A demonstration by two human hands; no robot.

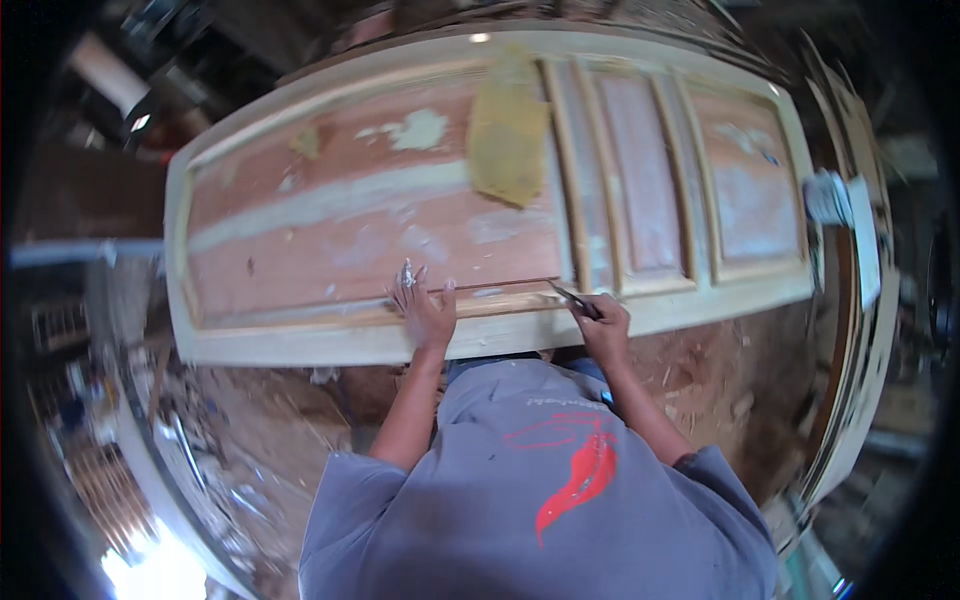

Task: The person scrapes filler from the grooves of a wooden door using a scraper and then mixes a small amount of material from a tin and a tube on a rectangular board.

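Note:
A pale wooden door [400,345] with reddish inset panels lies flat in front of me. My left hand [428,312] rests with fingers spread on its near moulding; a small silvery-white patch shows at the fingertips, too blurred to tell what it is. My right hand [604,326] is closed around a slim dark-handled tool [578,300], whose thin tip points left to the inner edge of the moulding. Between the hands, a thin dark line [500,285] runs along that edge; I cannot tell whether it is a gap or a strip.
A yellowish sheet [508,140], perhaps sandpaper, lies on the large panel near its far side. Pale filler patches [418,130] mark the wood. A white tub [828,198] stands beyond the door's right end, near upright boards [862,320]. Debris covers the ground [710,385].

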